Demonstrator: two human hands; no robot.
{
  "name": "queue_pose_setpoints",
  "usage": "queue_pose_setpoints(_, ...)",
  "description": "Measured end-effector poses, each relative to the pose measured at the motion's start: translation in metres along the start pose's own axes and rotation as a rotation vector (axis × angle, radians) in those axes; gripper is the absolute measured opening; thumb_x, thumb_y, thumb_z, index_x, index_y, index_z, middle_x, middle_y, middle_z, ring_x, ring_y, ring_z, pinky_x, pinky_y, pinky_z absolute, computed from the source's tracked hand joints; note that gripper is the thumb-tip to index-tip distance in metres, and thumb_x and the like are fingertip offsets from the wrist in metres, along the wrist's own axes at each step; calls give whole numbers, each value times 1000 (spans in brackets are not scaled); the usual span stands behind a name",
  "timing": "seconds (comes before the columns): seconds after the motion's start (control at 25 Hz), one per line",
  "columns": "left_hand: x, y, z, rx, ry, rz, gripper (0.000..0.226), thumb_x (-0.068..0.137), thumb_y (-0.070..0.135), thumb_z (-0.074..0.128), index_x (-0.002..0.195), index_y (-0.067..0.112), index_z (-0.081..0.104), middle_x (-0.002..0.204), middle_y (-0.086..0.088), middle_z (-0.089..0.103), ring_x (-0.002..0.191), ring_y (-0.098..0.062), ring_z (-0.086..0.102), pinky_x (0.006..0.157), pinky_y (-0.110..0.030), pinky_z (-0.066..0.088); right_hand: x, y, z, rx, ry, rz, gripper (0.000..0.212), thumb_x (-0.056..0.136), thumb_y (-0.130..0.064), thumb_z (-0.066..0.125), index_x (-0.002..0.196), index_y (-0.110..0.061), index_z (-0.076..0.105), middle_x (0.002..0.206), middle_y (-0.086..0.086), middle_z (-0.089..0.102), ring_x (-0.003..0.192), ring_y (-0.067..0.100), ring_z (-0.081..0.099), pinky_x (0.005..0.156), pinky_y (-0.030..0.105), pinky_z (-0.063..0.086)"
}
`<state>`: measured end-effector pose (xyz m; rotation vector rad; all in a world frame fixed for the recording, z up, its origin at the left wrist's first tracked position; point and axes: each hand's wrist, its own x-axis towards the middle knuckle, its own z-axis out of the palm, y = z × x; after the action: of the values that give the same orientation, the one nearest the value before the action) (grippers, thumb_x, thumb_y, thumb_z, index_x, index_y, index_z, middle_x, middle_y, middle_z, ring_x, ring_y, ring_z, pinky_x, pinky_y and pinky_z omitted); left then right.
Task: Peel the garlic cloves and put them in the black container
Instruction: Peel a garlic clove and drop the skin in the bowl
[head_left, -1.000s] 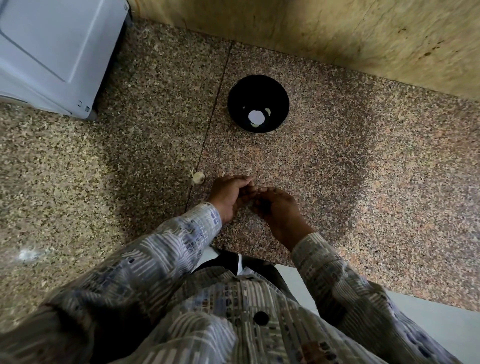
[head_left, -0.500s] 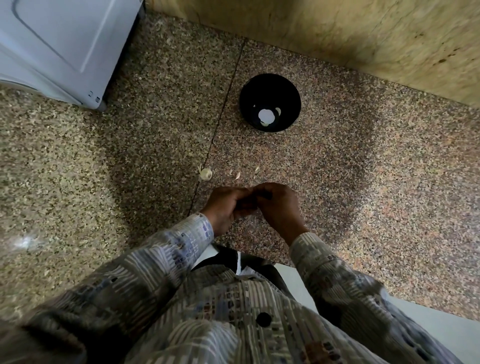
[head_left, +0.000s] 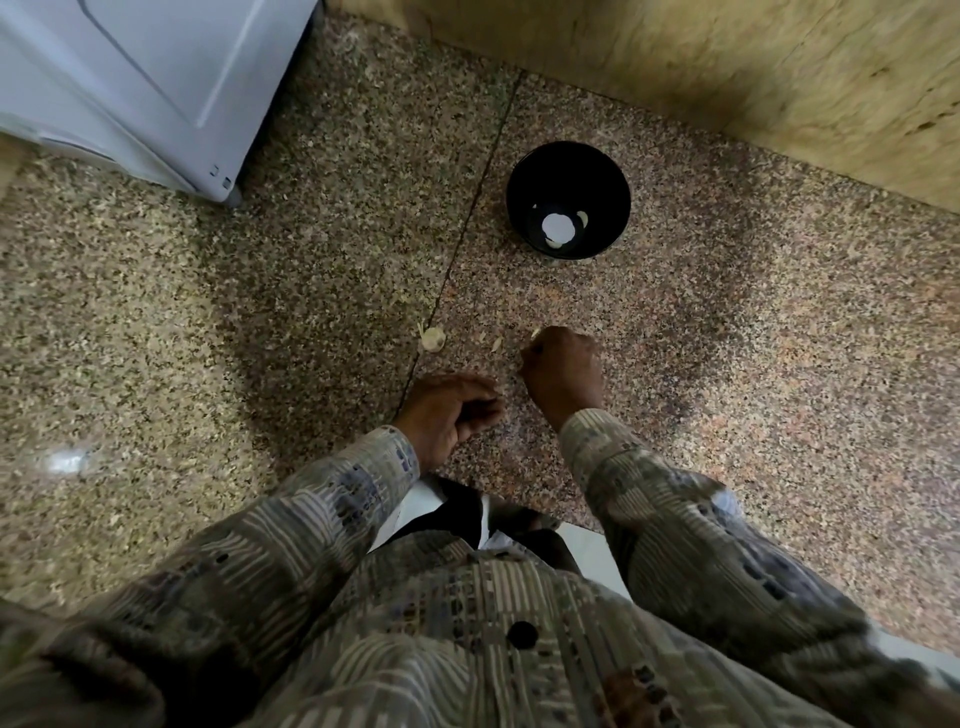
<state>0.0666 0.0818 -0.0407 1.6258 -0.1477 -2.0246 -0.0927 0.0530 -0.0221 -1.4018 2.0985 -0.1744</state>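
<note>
Hands parted; right hand (head_left: 563, 371) forward, fisted; left hand (head_left: 451, 410) half-curled (contents unclear).

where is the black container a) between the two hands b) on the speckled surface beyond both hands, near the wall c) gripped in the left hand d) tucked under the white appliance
b: the black container stands on the speckled stone surface, farther out than the left hand and the right hand, close to the tan wall, and neither hand touches it.
</note>
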Motion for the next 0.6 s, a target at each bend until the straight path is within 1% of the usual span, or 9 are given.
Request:
queue_pose_setpoints(0.12, -1, -2, -6, -29, -6, 2, 7, 90, -6, 66, 89, -4, 72, 87, -22, 74, 82, -31, 75, 68, -37, 63, -8, 8, -1, -177, -49, -114, 14, 98, -12, 55, 106, -7, 65, 103, 11, 65, 91, 30, 65, 78, 43, 59)
queue_pose_setpoints(0.2, -2, -2, -9, -24, -3, 3, 7, 90, -6, 66, 89, -3, 73, 87, -22, 74, 80, -31, 75, 67, -35, 62, -10, 8, -4, -108, -67, -219, 8, 100, -14, 52, 102, -10, 58, 98, 9, 62, 83, 23, 61, 68, 39, 53)
queue_pose_setpoints(0.28, -6, -2, -11, -17, -2, 8, 7, 88, -7, 69, 88, -3, 73, 86, -22, 74, 76, -30, 75, 67, -35, 63, -3, -4, -9, 9, -36, -292, 8, 101, -13, 53, 94, -12, 55, 88, 3, 59, 70, 14, 54, 57, 29, 40)
queue_pose_setpoints(0.32, -7, -2, -11, -13, -4, 12, 6, 87, -7, 69, 88, -3, 73, 85, -22, 74, 76, -29, 74, 68, -34, 63, 3, -13, -10, 41, -26, -321, 8, 100, -11, 56, 92, -13, 57, 84, 1, 61, 67, 13, 54, 54, 27, 39)
queue_pose_setpoints(0.36, -9, -2, -11, -13, -5, 14, 7, 87, -8, 70, 90, -3, 73, 86, -21, 74, 76, -29, 74, 69, -34, 63, 10, -22, -11, 50, -34, -348, 7, 98, -11, 60, 91, -13, 61, 81, 1, 64, 66, 15, 58, 54, 27, 44)
queue_pose_setpoints(0.4, -11, -2, -10, -15, -7, 13, 8, 87, -8, 70, 93, -4, 73, 87, -21, 74, 77, -29, 74, 69, -33, 63, 16, -32, -11, 43, -63, -370, 3, 95, -12, 64, 93, -15, 64, 82, 3, 67, 68, 19, 63, 57, 30, 52)
queue_pose_setpoints(0.48, -15, -2, -9, -18, -11, 11, 11, 87, -7, 70, 98, -5, 73, 92, -23, 74, 79, -28, 73, 68, -32, 62, 28, -46, -10, -72, -136, -387, 12, 90, -16, 71, 101, -18, 70, 92, 10, 72, 81, 29, 70, 72, 40, 61)
queue_pose_setpoints(0.56, -17, -2, -10, -26, -9, 17, 13, 86, -8, 70, 99, -5, 73, 92, -24, 74, 78, -28, 73, 68, -32, 62, 34, -54, -8, -296, -173, -423, 16, 91, -15, 70, 107, -14, 72, 106, 17, 69, 95, 37, 71, 82, 45, 61)
queue_pose_setpoints(0.6, -17, -2, -11, -33, -7, 20, 13, 87, -8, 69, 98, -6, 73, 90, -23, 74, 77, -28, 73, 68, -32, 63, 33, -57, -8, -379, -166, -446, 15, 93, -12, 67, 108, -11, 72, 109, 19, 67, 97, 39, 70, 81, 45, 61)
